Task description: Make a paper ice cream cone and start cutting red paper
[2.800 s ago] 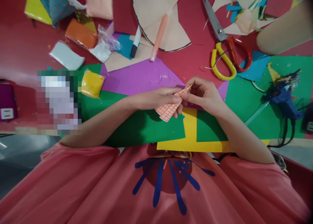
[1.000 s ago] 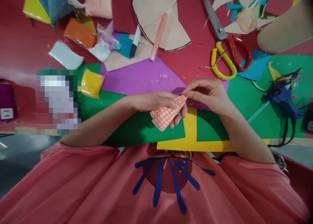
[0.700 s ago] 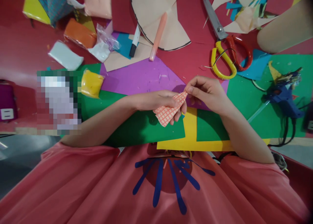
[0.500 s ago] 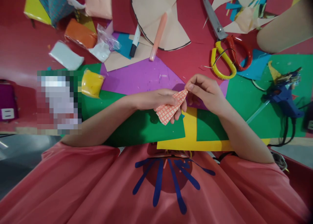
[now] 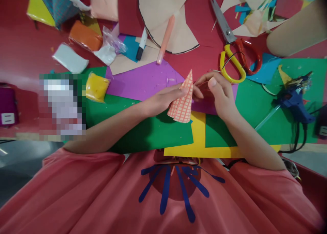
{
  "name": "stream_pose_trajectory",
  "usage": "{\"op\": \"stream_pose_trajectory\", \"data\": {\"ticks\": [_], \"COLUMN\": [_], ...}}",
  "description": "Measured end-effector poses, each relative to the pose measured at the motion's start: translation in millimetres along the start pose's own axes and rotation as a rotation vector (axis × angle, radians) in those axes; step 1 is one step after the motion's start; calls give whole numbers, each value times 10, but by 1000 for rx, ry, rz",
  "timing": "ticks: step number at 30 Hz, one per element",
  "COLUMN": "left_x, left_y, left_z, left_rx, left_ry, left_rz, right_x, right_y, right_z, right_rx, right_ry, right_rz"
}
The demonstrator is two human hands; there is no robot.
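On my view, at left, the yellow packet [image 5: 97, 87] lies on the worktop [image 5: 25, 53]. Next, my left grip [image 5: 163, 99] holds the checkered paper cone [image 5: 184, 106] above the coloured sheets [image 5: 135, 85]; just beside it my right grip [image 5: 221, 96] is released, left of the blue glue gun [image 5: 293, 101].

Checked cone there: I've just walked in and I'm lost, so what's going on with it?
A person's left hand holds the cone, its tip pointing away from their body. The right hand is just beside it, thumb and fingers apart; whether it touches the cone is hard to tell. Scissors and a glue gun lie nearby, in neither hand.
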State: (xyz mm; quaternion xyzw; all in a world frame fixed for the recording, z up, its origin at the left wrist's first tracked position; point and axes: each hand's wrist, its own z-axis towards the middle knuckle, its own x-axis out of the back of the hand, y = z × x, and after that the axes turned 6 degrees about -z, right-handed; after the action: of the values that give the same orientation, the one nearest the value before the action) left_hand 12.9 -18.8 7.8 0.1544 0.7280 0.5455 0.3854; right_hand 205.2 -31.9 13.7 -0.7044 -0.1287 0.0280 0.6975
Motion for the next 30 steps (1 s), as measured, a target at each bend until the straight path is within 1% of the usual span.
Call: {"op": "stream_pose_trajectory", "data": {"ticks": [2,3,4,6,8,10,12,14,16,18,21,23,26,28,30], "left_x": [-17,-27,-38,-57,-65,-55,-24,22,69,102,115,107,82,58,35], "left_y": [-43,-63,-82,-105,-103,-81,-59,-50,-50,-42,-9,12,16,7,-1], "left_z": [8,8,5,-6,-17,-19,-5,20,47,62,61,55,52,55,58], "left_rx": [-127,-168,-185,-178,-164,-185,-224,-262,-282,-262,-193,-163,-165,-189,-214], "left_ry": [96,129,152,184,216,258,324,395,439,461,488,481,456,437,419], "left_rz": [166,230,267,273,287,345,331,225,145,164,242,271,307,327,349], "right_x": [-48,-71,-94,-135,-161,-168,-157,-140,-126,-114,-90,-68,-55,-71,-103], "right_y": [8,9,7,-2,-14,-24,-27,-23,-14,-3,11,12,-2,-12,-14], "right_z": [-26,-38,-49,-66,-76,-78,-75,-70,-66,-65,-62,-57,-45,-35,-24], "right_rx": [14,16,17,7,-42,-105,-138,-135,-131,-137,-153,-170,-169,-146,-127], "right_ry": [-28,-47,-72,-112,-146,-175,-201,-216,-226,-241,-262,-302,-380,-366,-305], "right_rz": [26,44,63,87,96,93,81,69,59,45,18,7,0,-2,1]}}
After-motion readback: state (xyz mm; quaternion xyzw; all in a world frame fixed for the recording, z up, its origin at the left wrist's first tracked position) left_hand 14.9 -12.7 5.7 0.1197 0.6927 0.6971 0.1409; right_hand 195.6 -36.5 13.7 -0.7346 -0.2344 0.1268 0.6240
